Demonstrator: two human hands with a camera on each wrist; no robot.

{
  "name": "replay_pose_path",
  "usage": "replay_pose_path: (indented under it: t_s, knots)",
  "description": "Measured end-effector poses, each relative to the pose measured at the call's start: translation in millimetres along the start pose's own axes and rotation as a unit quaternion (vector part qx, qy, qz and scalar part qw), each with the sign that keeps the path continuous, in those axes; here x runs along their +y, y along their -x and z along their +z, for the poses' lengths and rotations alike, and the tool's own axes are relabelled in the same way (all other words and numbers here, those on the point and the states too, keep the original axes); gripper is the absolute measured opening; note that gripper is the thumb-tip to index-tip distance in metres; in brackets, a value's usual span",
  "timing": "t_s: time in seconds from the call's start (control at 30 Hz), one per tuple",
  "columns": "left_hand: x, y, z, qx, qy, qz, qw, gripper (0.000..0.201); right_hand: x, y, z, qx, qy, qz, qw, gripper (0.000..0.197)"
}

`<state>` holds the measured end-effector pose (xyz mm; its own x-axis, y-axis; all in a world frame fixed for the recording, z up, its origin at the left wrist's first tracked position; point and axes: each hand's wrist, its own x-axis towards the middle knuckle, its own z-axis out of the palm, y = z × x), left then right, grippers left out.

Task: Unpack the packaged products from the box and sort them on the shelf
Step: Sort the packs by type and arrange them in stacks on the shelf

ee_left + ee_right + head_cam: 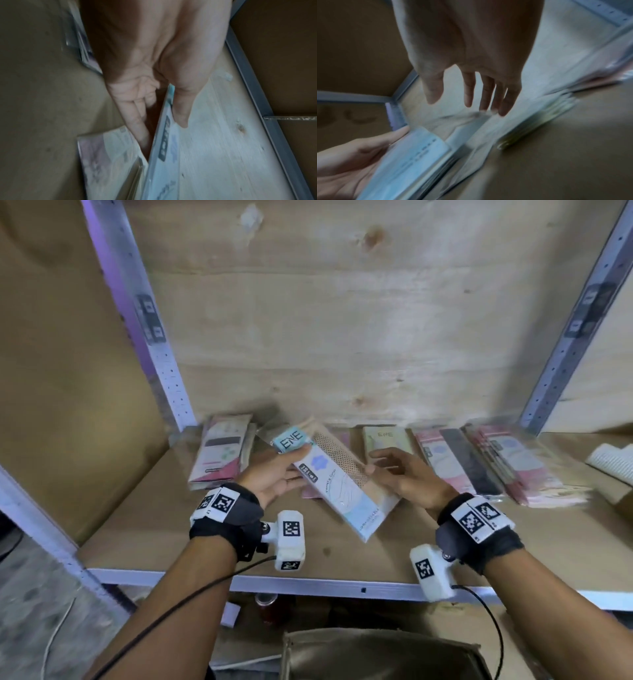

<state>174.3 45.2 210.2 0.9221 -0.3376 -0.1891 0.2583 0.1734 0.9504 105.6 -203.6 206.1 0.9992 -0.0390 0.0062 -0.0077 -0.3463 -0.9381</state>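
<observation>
A long light-blue packet marked ENE (pixel 337 484) is held tilted above the brown shelf board (pixel 137 522). My left hand (pixel 274 474) pinches its left end, thumb on top and fingers underneath; the left wrist view shows that grip (pixel 163 129) on the packet (pixel 164 155). My right hand (pixel 397 470) hangs beside the packet's right edge with straight, spread fingers. In the right wrist view the right hand (pixel 464 104) holds nothing, and the packet (pixel 412 159) lies lower left in the left hand (pixel 351 155).
Stacks of flat packets line the back of the shelf: a pink stack (pixel 222 453) at left, a green one (pixel 383 440) in the middle, pink and dark ones (pixel 496 463) at right. A white roll (pixel 613 460) lies far right. A brown box (pixel 376 655) sits below the shelf's metal front edge (pixel 342 585).
</observation>
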Motion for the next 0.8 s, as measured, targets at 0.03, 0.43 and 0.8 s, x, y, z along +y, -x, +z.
replay_pose_path:
  t_s: [0.03, 0.43, 0.8]
  knots:
    - [-2, -2, 6, -0.014, 0.004, -0.006, 1.000, 0.035, 5, 0, -5, -0.030, -0.007, 0.019, 0.999, 0.036]
    - [-20, -30, 2, 0.178, -0.077, 0.042, 0.980, 0.015, 30, 0, -29, -0.162, 0.039, 0.086, 0.982, 0.034]
    - [-24, -31, -1, 0.216, -0.386, 0.164, 0.882, 0.057, 29, 7, -44, -0.187, 0.063, 0.073, 0.978, 0.031]
